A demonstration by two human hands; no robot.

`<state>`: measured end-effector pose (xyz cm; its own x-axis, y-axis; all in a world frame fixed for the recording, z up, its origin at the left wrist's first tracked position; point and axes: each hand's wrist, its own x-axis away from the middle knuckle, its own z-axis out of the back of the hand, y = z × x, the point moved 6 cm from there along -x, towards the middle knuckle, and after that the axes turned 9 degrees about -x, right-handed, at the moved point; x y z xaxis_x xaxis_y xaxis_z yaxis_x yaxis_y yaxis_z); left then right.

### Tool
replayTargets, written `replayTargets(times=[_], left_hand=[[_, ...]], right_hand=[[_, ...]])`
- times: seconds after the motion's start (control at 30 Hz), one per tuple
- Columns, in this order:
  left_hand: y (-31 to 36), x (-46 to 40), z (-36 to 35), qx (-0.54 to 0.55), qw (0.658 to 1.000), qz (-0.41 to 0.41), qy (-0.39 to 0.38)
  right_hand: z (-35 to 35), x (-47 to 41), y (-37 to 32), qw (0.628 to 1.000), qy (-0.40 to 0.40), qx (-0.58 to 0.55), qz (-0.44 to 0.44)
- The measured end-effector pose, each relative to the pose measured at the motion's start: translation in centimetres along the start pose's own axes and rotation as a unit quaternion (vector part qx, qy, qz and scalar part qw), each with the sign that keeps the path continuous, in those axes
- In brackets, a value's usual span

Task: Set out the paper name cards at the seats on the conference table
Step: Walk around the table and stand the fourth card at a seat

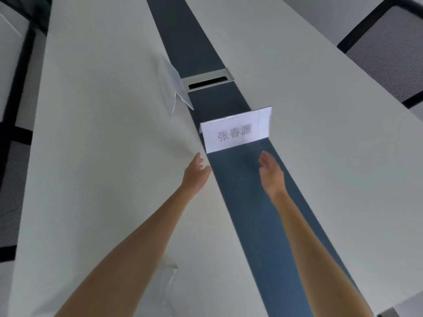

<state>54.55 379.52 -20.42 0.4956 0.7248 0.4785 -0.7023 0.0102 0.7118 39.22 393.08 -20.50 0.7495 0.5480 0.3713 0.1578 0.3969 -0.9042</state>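
Note:
A white folded paper name card [237, 130] with grey printed characters stands upright on the dark blue centre strip [247, 202] of the conference table. My left hand [196, 172] hovers just below its left corner, fingers apart, holding nothing. My right hand [270, 171] is just below its right side, palm turned inward, fingers loosely apart and empty. Neither hand touches the card. A second tent-shaped name card [170, 84] stands farther back on the white tabletop, left of the strip. A third card [168, 274] shows partly beneath my left forearm.
The white table [103, 156] stretches away on both sides of the strip. A silver cable hatch [207, 82] sits in the strip behind the cards. A grey mesh chair [389, 46] stands at the right edge, another dark chair [13, 179] at the left.

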Motion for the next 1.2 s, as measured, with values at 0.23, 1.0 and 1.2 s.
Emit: replayTargets(times=[0.23, 1.0, 1.2], left_hand=[[-5.3, 9.0, 10.1, -0.096, 0.993, -0.064, -0.014], [-23.3, 25.2, 18.7, -0.053, 0.997, -0.004, 0.061], [-21.6, 26.7, 17.8, -0.153, 0.975, -0.159, -0.008]], right_hand=[[-5.8, 17.6, 6.3, 0.99, -0.091, -0.097, -0.049], [-14.4, 36.1, 6.9, 0.993, 0.108, -0.045, -0.026], [-14.2, 46.0, 10.1, 0.962, 0.255, -0.08, -0.054]])
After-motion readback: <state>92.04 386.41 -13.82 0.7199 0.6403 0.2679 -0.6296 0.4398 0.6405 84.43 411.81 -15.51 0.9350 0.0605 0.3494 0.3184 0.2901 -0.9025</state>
